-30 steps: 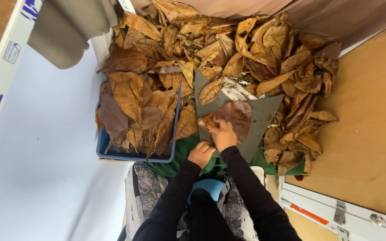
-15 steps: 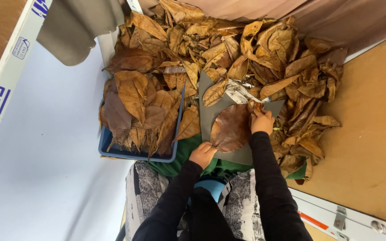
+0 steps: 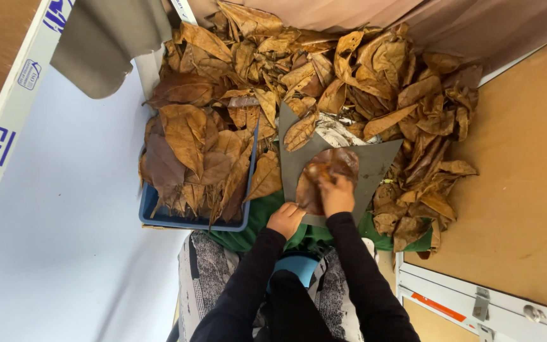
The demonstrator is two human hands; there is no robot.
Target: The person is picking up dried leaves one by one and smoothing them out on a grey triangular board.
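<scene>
While earlier higher, right hand [image 3: 337, 195] on leaf [image 3: 324, 174].

A single head-worn camera looks steeply down from above the person, fairly near. The black-sleeved arms enter from the bottom centre; the leaf pile [image 3: 324, 82] fills the upper middle, the blue bin [image 3: 191, 221] sits left of centre, and a wooden board [image 3: 527, 209] lies at right.

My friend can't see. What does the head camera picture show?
A person's right hand presses a dry brown leaf onto a flat grey board; the left hand rests at its edge. Dried brown leaves surround it, some in a blue plastic tray.
</scene>
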